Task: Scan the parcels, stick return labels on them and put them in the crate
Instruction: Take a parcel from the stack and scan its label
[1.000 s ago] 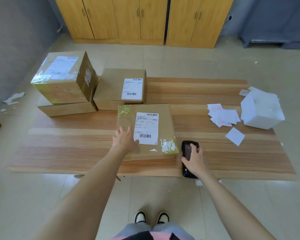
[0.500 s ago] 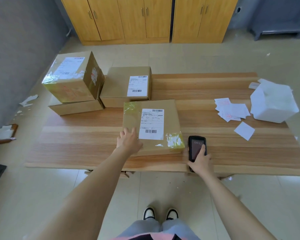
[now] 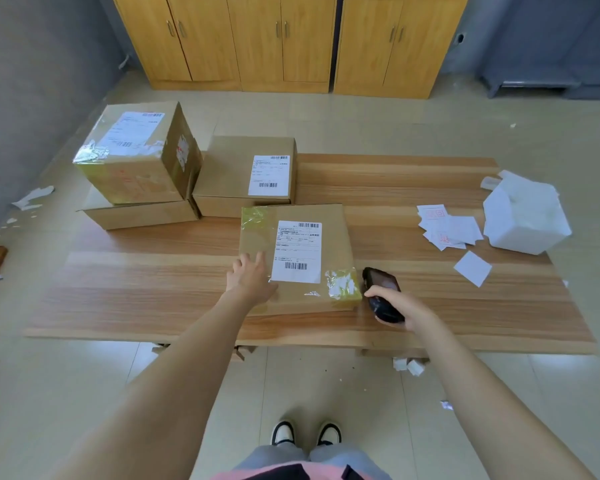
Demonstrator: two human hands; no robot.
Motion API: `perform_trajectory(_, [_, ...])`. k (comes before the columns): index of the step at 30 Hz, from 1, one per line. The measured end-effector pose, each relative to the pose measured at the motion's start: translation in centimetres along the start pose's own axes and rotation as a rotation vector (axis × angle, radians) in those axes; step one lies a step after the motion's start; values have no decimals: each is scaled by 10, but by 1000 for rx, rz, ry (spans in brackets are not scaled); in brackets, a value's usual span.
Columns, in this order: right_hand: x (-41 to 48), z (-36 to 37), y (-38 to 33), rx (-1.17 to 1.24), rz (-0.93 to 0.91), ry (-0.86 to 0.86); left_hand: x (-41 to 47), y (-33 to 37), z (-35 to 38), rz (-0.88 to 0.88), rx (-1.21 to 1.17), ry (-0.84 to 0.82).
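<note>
A flat parcel (image 3: 333,237) was laid on the wooden table (image 3: 153,296), close to its near edge and about midway along its width. A white shipping label (image 3: 297,251) was fixed to the parcel's top face, and clear tape was seen at its far left and near right corners. The left hand (image 3: 252,277) was laid on the near left part of that face, fingers straight and slightly spread, with nothing gripped. The right hand (image 3: 400,306) was closed round a black scanner (image 3: 383,294), which was held just beside the parcel's near right corner. Whether the scanner touched the table could not be told. Three further parcels were grouped at the far left of the table: a medium parcel (image 3: 229,174) just behind the flat parcel, and a large parcel (image 3: 136,154) stacked on a low parcel (image 3: 142,214). Loose return labels (image 3: 447,230) were scattered at the right, a single white slip (image 3: 472,268) nearer, and a white bag (image 3: 527,216) at the right edge. Yellow cupboards (image 3: 257,39) were set along the far wall.
</note>
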State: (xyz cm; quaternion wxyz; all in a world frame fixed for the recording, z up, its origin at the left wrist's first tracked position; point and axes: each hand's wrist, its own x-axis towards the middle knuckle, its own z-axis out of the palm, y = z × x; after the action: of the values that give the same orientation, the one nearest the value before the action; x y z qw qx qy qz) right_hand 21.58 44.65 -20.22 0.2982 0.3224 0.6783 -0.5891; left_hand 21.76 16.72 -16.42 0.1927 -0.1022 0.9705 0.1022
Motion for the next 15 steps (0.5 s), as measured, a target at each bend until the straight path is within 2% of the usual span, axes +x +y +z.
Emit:
perform_trajectory(9, [-44,25,-61,197,-212,-145,5,1,-5,26,-22,17])
perform_trajectory(15, [-63,73,-64,353,-215,-274,5,-8,-3,8,-37,11])
